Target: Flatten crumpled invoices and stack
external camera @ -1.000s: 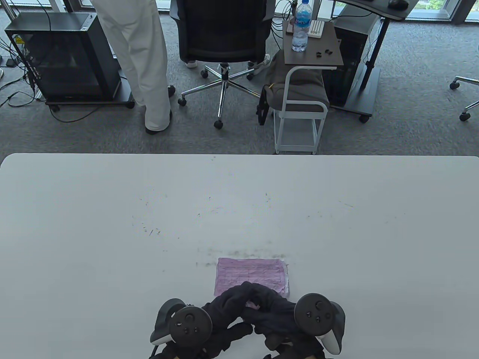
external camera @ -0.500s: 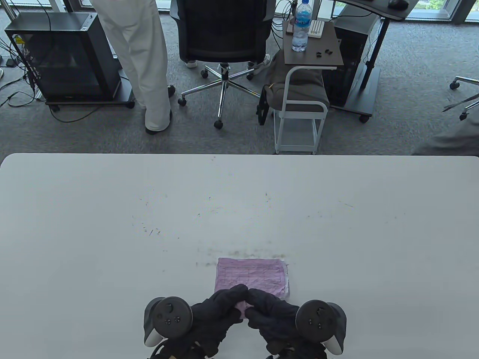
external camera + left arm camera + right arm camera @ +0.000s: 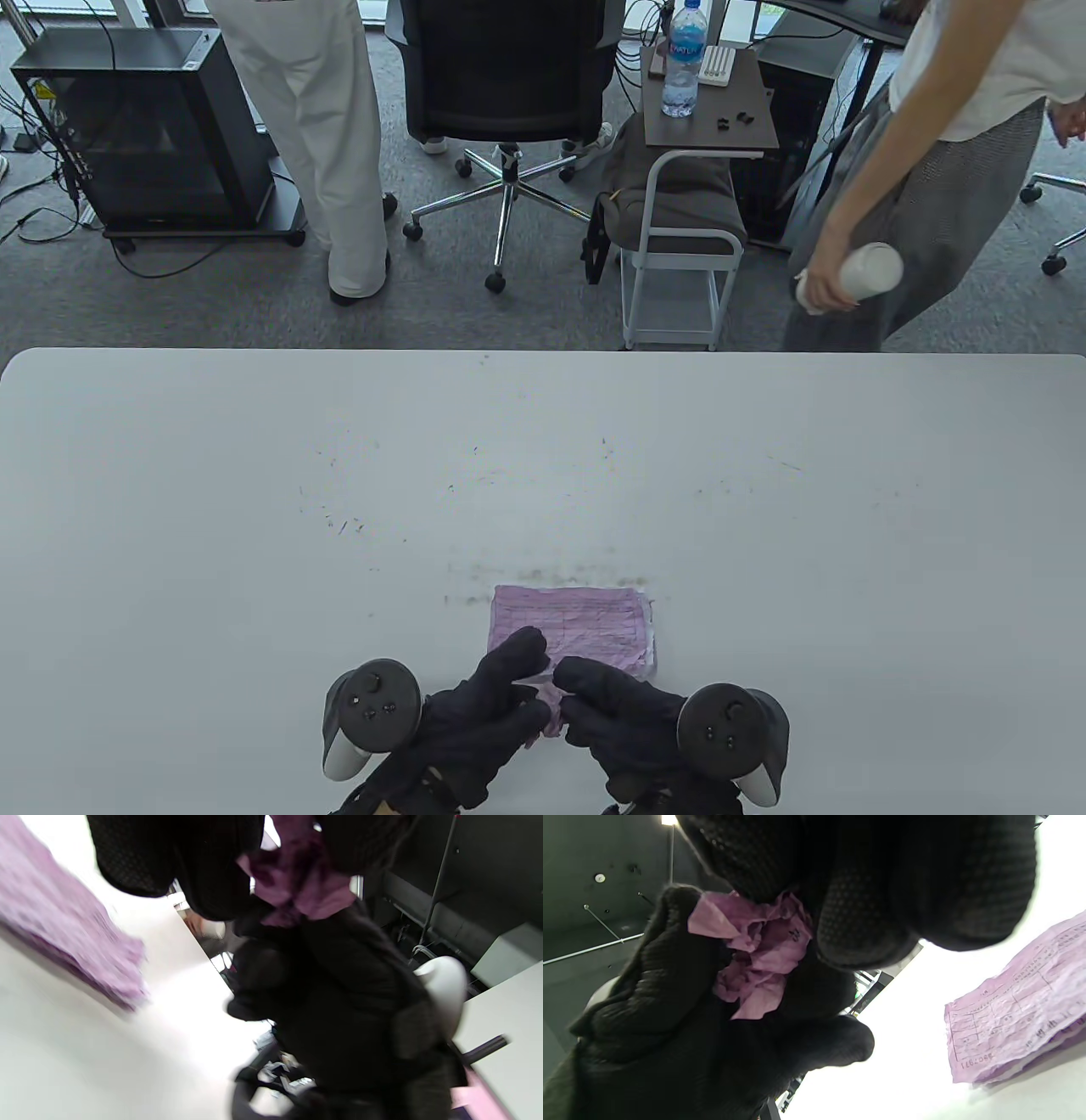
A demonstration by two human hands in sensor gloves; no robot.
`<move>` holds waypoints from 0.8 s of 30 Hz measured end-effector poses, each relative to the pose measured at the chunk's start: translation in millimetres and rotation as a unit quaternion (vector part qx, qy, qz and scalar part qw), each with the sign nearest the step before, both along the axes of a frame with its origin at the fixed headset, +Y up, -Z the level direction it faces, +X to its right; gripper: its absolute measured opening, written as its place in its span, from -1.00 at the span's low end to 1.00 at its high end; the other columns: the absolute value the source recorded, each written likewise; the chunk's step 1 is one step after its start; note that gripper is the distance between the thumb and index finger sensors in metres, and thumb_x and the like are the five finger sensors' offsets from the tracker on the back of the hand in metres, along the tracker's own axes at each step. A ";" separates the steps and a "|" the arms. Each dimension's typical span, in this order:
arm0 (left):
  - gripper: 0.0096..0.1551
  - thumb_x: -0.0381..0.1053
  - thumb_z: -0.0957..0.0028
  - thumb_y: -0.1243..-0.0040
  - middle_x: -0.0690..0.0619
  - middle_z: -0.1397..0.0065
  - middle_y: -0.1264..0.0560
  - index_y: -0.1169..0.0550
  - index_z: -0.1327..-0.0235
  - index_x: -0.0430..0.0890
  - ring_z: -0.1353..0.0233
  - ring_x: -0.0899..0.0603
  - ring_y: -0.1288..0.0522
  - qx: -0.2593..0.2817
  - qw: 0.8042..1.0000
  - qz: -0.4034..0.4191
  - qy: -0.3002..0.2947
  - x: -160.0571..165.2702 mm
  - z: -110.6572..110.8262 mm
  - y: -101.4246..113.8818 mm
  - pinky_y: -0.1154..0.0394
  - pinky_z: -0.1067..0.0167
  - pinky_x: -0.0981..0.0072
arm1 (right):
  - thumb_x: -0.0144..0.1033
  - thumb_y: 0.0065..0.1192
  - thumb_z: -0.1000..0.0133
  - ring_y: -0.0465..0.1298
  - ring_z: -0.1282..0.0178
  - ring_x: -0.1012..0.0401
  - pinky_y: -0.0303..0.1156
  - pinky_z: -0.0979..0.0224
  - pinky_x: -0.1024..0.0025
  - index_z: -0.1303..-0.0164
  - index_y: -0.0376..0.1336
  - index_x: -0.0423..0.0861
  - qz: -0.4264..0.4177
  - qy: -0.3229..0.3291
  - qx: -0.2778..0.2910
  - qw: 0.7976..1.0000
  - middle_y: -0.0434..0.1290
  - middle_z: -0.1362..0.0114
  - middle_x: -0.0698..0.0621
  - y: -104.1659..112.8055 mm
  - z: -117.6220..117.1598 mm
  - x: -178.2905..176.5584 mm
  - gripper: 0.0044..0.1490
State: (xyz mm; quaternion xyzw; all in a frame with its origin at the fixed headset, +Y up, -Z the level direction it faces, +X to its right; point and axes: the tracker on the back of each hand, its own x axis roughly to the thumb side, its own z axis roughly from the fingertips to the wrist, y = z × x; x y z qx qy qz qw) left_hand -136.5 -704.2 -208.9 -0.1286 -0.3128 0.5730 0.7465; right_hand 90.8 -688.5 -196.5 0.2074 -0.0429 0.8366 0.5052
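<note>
Left hand (image 3: 475, 722), black glove, tracker (image 3: 371, 713) on its back, comes in at the near edge of the white worktop (image 3: 254, 509). Its index finger reaches out over the near edge of the paper stack; the other fingers curl around 1 crumpled pink invoice (image 3: 551, 709), which it grips from the left.

Centre: the crumpled invoice sits between the 2 hands, held by both just above or at the worktop (contact with the surface cannot be told). In the right wrist view it is a tight wad of pink paper (image 3: 759, 950) with folds and faint print, pinched between black fingertips (image 3: 865, 929) above and the other glove below. In the left wrist view, blurred, the same wad (image 3: 301, 878) shows between the gloves.

Just beyond the hands lies the stack of flattened invoices (image 3: 573, 624): pink sheets with a printed grid, wrinkled, edges roughly aligned, flat on the worktop. The right wrist view shows several layers at its corner (image 3: 1014, 1001).

Right hand (image 3: 619, 709), black glove, tracker (image 3: 734, 730) on its back, fingers curled onto the wad, gripping it from the right.

Beyond the worktop, left to right: a black cabinet (image 3: 144, 127), a person in white trousers (image 3: 314, 127), an office chair (image 3: 505, 76), a small trolley (image 3: 691, 170) with a water bottle (image 3: 683, 59), and a person (image 3: 933, 153) holding a white cylinder (image 3: 870, 270).
</note>
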 end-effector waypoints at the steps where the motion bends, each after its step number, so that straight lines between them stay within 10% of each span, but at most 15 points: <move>1: -0.25 -0.07 -0.22 -0.23 -0.36 -0.46 -0.31 -0.22 -0.60 -0.23 -0.20 -0.27 -0.63 -0.005 1.000 0.004 0.007 0.9 0.4 0.4 -0.56 -0.18 -0.15 | -0.33 0.32 -0.11 0.69 0.21 0.06 0.69 0.23 0.26 -0.23 0.31 -0.21 0.009 -0.006 0.006 1.000 0.58 -0.06 -0.27 0.7 -0.2 0.8 -0.49; 4: -0.30 -0.12 -0.17 -0.28 -0.22 -0.31 -0.47 -0.31 -0.55 -0.22 -0.02 -0.12 -0.69 0.056 0.996 -0.064 0.039 -0.5 -0.1 4.8 -0.63 -0.12 -0.06 | -0.31 0.32 -0.11 0.69 0.22 0.07 0.69 0.24 0.27 -0.22 0.32 -0.20 0.034 -0.019 0.022 0.999 0.59 -0.06 -0.24 2.4 0.2 3.4 -0.50; 19: -0.38 -0.18 -0.21 -0.20 -0.26 -0.30 -0.45 -0.34 -0.52 -0.25 0.04 -0.10 -0.66 0.008 0.996 -0.071 0.051 -7.8 -4.3 -3.1 -0.60 -0.11 -0.08 | -0.29 0.19 -0.20 0.61 -0.09 -0.12 0.65 0.03 0.12 -0.33 0.23 -0.13 -0.056 0.015 -0.053 0.997 0.42 -0.35 -0.42 -5.7 -13.1 30.0 -0.50; 24: -0.46 -0.13 -0.26 -0.09 -0.24 -0.16 -0.53 -0.39 -0.47 -0.28 0.19 -0.05 -0.68 -0.026 0.997 -0.042 0.063 -10.1 -4.4 -6.1 -0.64 -0.04 -0.05 | 0.21 0.23 -0.06 0.17 -0.48 -0.36 0.38 -0.30 -0.23 -0.62 -0.26 -0.07 -0.041 0.130 -0.026 0.990 -0.20 -0.65 -0.49 -4.4 -11.1 20.1 0.17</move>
